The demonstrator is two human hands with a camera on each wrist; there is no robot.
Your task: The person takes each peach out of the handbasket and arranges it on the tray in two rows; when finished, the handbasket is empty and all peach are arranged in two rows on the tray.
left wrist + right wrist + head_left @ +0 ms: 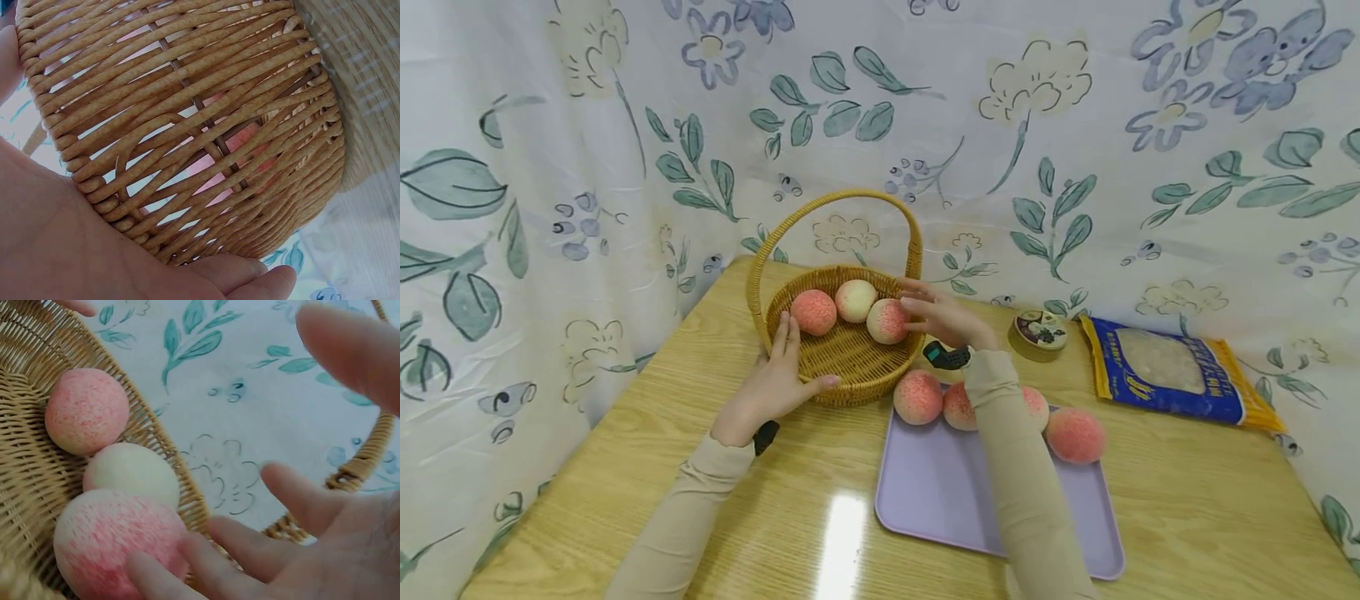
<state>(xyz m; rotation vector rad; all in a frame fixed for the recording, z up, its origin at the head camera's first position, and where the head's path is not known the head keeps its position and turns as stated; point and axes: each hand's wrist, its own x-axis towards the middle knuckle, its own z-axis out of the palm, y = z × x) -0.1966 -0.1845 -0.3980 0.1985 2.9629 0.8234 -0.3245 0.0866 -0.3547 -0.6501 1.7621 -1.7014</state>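
A wicker basket (857, 385) with a tall arched handle holds a pink peach (813, 312), a paler peach (856, 301) and a pink-and-cream peach (887, 322) along its far side. My left hand (772, 383) rests against the basket's near left side, fingers extended and thumb spread along the front rim; in the left wrist view its palm lies by the woven wall. At the right side, under the handle's end, my right hand (946, 317) has spread fingers at the pink-and-cream peach (119, 540), not curled round it; whether they touch it is unclear.
A lilac tray (932, 492) lies right of the basket, partly under my right forearm. Several peaches (1076, 435) sit along its far edge. Behind stand a round tin (1037, 335) and a blue-and-yellow food packet (1172, 373). A flowered cloth (955, 108) hangs behind the table.
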